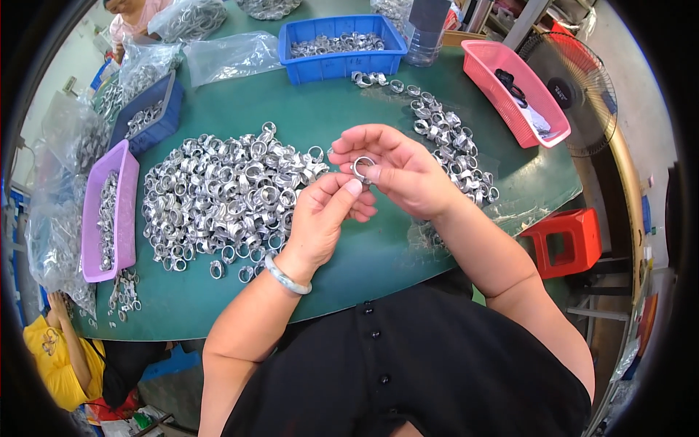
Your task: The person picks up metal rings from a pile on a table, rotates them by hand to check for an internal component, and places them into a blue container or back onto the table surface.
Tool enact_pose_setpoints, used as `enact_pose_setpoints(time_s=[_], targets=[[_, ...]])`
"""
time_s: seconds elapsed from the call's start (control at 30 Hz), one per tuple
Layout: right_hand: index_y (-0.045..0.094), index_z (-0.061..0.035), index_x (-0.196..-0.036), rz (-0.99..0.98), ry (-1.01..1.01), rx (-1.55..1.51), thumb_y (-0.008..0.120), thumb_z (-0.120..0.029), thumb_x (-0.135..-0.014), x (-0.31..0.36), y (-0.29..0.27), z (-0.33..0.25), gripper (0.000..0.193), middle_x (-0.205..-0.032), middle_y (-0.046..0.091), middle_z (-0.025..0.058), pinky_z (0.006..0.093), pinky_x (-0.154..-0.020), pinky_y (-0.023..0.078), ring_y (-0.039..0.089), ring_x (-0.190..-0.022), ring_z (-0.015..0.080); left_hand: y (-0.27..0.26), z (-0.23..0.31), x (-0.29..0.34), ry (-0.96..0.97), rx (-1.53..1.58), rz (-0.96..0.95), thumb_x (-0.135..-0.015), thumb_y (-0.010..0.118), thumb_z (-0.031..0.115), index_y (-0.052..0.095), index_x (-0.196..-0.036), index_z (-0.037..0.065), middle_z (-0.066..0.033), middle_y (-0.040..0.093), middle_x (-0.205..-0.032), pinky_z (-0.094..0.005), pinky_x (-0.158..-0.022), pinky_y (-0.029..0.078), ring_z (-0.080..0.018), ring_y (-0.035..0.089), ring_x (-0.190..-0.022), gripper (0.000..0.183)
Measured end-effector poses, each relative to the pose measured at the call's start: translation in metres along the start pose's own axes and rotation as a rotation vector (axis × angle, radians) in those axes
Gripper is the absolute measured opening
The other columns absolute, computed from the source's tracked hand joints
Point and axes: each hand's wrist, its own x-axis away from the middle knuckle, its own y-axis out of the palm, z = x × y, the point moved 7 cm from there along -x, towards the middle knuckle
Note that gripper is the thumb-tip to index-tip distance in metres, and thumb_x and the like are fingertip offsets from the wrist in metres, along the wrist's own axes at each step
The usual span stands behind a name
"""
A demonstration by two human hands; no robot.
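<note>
A silver-coloured metal ring [355, 169] is held up between my two hands, over the green table. My left hand [320, 217], with a pale bangle [287, 275] on its wrist, pinches the ring's lower side with thumb and fingers. From the other side my right hand [408, 175] grips it, thumb against the band and fingers curled behind. To the left of my hands lies a large heap of similar rings [226, 193]. A smaller, looser pile of rings [455, 149] stretches away beyond my right hand.
Along the table [349, 280] stand a blue bin [342, 65] of rings, a darker blue bin [171, 109], a purple basket [91, 226] and a pink basket [502, 102]. Plastic bags [62, 240] crowd the left edge. A fan [582, 87] and a red stool [564, 244] are at right; two people sit nearby.
</note>
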Motion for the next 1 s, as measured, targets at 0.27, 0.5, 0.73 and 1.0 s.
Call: enact_pose_setpoints(time_s=[0.27, 0.5, 0.73, 1.0], targets=[[0.036, 0.0003, -0.13, -0.086, -0.11, 0.096, 0.049, 0.003, -0.085, 0.017, 0.013, -0.008, 0.046, -0.124, 0.045, 0.011, 0.0253, -0.074, 0.045, 0.049, -0.093, 0.0099, 0.003, -0.001, 0.003, 0.051, 0.01, -0.02, -0.092, 0.051, 0.013, 0.06, -0.094, 0.001, -0.0059, 0.064, -0.082, -0.0259, -0.065, 0.05, -0.0132, 0.062, -0.07, 0.015], [0.03, -0.0013, -0.135, -0.051, -0.141, 0.053, 0.051, 0.004, -0.083, 0.027, 0.01, -0.009, 0.057, -0.133, 0.041, 0.0133, 0.0351, -0.1, 0.036, 0.04, -0.125, 0.0223, 0.007, -0.001, 0.004, 0.055, -0.021, -0.023, -0.092, 0.05, 0.012, 0.061, -0.094, 0.001, -0.0062, 0.064, -0.082, -0.0255, -0.066, 0.05, -0.0129, 0.062, -0.07, 0.016], [0.028, -0.0047, -0.138, -0.033, -0.183, 0.119, 0.05, 0.013, -0.079, 0.032, 0.011, -0.011, 0.066, -0.134, 0.038, 0.0135, 0.0351, -0.099, 0.039, 0.04, -0.125, 0.0233, 0.01, -0.004, 0.005, 0.038, -0.01, -0.081, -0.092, 0.051, 0.013, 0.061, -0.095, 0.0, -0.0065, 0.065, -0.083, -0.0258, -0.067, 0.05, -0.013, 0.062, -0.071, 0.017], [0.034, -0.0088, -0.135, -0.185, -0.353, 1.112, 0.058, 0.014, -0.069, 0.039, 0.039, -0.019, 0.074, -0.135, 0.035, 0.0216, 0.0382, -0.09, 0.045, 0.046, -0.117, 0.0384, 0.005, -0.006, 0.004, 0.017, -0.207, -0.005, -0.085, 0.06, 0.004, 0.055, -0.101, 0.001, -0.0047, 0.063, -0.09, -0.0247, -0.071, 0.051, -0.01, 0.06, -0.079, 0.017]])
